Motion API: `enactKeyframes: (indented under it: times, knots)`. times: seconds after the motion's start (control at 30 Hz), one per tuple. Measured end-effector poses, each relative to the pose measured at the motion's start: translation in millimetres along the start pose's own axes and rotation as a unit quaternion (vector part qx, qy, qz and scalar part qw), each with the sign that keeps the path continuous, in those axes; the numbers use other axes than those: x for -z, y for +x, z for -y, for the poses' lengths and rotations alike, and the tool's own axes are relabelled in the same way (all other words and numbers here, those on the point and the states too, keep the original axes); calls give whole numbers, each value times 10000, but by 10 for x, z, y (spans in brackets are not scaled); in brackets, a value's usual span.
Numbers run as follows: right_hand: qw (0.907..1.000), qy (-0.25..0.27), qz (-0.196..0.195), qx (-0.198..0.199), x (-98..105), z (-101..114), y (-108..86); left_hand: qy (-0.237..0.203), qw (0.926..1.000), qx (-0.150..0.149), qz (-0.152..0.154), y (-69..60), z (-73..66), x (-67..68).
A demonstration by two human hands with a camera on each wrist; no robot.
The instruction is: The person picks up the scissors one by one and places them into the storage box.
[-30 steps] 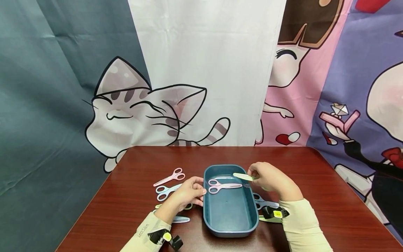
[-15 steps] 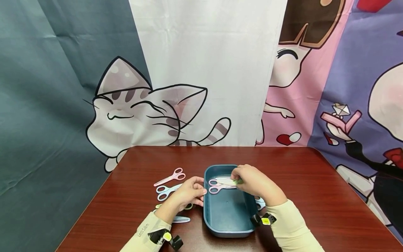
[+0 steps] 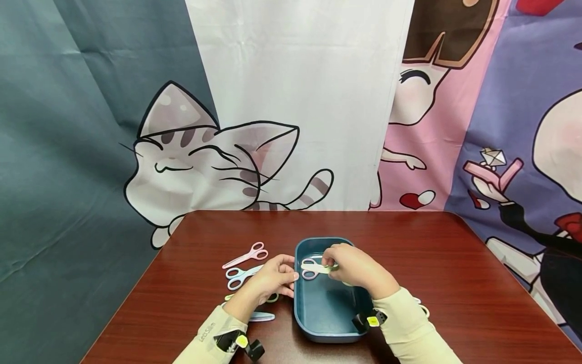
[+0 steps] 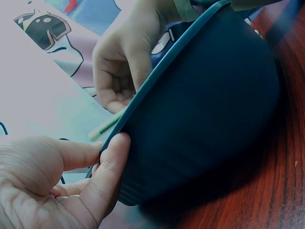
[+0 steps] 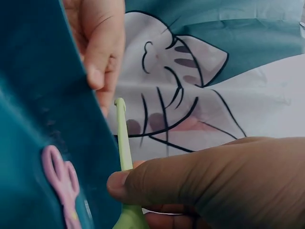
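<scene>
Rectangular dark-teal plastic bin (image 3: 334, 316): landmark | left hand (image 3: 273, 278): fingers pinching bin's rim | right hand (image 3: 352, 265): thumb and fingers pinching slim light-green plastic scissors (image 5: 124, 148) over bin | risk: loosened pinch could drop them askew onto pink plastic-handled scissors (image 5: 59, 176) inside bin

One tray (image 3: 325, 309), two hands (image 3: 274, 275), at least seven scissors (image 3: 250, 255)

"LetsSlim" on left sleeve (image 3: 210, 334), marks on 2 yellow wrist patches (image 3: 242, 342) too small.
</scene>
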State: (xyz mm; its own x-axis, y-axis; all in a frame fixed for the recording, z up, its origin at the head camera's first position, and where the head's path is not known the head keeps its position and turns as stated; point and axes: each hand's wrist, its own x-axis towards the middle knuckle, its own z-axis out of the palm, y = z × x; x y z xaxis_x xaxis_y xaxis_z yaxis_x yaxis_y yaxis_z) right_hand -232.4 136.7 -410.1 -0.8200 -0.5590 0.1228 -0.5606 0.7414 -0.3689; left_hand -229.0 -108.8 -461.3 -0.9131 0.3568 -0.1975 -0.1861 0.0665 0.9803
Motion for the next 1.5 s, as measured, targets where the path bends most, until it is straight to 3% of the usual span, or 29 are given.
enactKeyframes:
  times: [0.37,0.73,1.1,1.5]
  knots:
    - [9986,-201,468,-146,-175,-111,59,-59,10000,-32,62,1,14,-11]
    - [9974,32,697,179,-236,-227,87,-33,10000,14,80,-7,-8,-18]
    - [9960,-150,875,58,-285,-248,84,17,10000,-1,41,-16,-20,-9]
    - [9964,-463,604,372,-316,-274,63,-24,10000,10,84,-7,-4,-9]
